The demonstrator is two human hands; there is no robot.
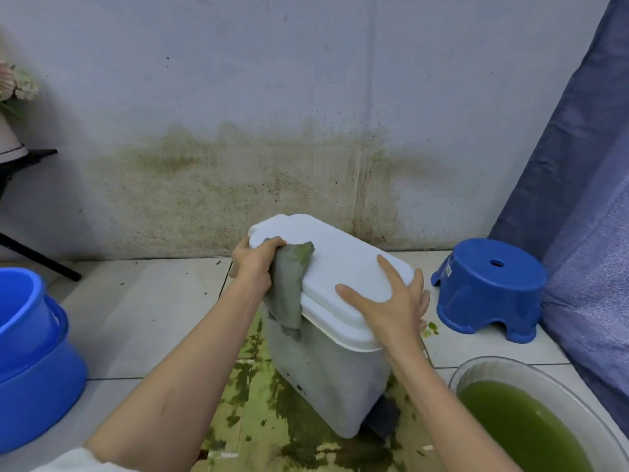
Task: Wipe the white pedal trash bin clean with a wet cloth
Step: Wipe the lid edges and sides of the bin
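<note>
Down on the tiled floor (143,301), close to the stained wall (238,185), stands the white bin (326,379), its lid (340,270) closed and its lower body streaked grey. Its pedal (384,417) is only a dark shape at the base, hard to make out. The left hand (255,264) grips a grey-green cloth (289,287) at the lid's far left edge, fingers clenched around it; part of the cloth hangs down over the bin's side. The right hand (391,301) lies flat on the near right of the lid, fingers spread and relaxed, the outer ones hidden over the rim. Green smears cover the floor around the bin's foot. A blue stool (490,287) sits to the right, a basin (599,434) of green water is cut off at the lower right, and stacked blue buckets (34,369) are cut off at the left.
</note>
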